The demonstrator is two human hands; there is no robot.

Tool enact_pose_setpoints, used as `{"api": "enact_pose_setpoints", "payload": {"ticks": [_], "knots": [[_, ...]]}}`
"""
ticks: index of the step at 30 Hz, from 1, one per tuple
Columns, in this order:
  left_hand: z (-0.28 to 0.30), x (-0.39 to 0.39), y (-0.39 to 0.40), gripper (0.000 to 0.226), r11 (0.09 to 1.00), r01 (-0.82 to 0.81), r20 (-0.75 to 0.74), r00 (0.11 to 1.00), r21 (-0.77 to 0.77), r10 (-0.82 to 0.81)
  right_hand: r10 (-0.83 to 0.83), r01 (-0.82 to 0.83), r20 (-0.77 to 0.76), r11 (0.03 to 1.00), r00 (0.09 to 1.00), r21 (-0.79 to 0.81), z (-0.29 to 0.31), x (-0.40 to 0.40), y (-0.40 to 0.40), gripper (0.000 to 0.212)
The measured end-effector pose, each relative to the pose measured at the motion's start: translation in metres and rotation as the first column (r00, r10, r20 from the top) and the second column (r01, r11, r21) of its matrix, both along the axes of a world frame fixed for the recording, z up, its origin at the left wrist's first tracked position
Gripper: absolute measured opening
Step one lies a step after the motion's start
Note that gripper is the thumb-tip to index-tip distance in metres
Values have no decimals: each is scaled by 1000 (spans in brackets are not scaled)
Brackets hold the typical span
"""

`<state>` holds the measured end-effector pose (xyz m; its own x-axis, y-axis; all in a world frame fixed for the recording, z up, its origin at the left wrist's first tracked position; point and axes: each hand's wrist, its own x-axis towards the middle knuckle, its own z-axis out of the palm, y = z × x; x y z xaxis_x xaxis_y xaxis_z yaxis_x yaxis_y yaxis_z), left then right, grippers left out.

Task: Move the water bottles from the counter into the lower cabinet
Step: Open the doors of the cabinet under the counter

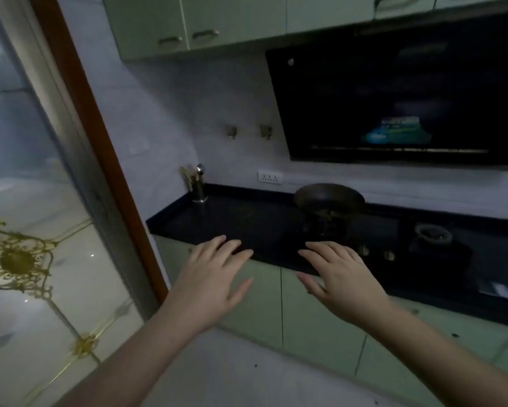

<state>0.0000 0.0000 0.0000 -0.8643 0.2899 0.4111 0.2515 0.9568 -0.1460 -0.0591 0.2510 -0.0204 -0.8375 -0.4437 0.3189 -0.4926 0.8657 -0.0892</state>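
Observation:
My left hand and my right hand are stretched out in front of me, palms down, fingers spread, holding nothing. Both hover over the front edge of a black counter. Below the counter run pale green lower cabinet doors, all closed. No water bottle shows anywhere in this dim view.
A dark wok sits on a gas hob at the counter's right. A metal utensil holder stands in the back left corner. A black range hood hangs above. A glass sliding door with a brown frame borders the left.

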Motion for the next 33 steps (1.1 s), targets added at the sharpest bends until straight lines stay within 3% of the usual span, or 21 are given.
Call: {"api": "enact_pose_setpoints", "payload": {"ticks": [6,10,13,24,29,33], "knots": [[-79,-62,11,52,1000,22,194,981,14,-25,-18,16,39,998,999,58,-80,-53,25,61],[-121,-92,11,54,997,-62,336,941,43,44,-28,23,103,998,994,50,-121,-92,20,63],[-140,-100,3,50,992,-114,358,930,55,87,14,-21,187,999,982,38,-143,-115,-1,73],[-193,-110,-116,52,899,-431,428,830,83,358,209,-236,388,972,898,22,-199,-172,-171,74],[-218,-125,-200,58,903,-419,464,821,95,332,258,-317,438,946,861,66,-213,-201,-259,89],[-231,-142,-262,59,893,-432,549,781,128,299,205,-274,487,959,849,74,-222,-220,-314,92]]}}
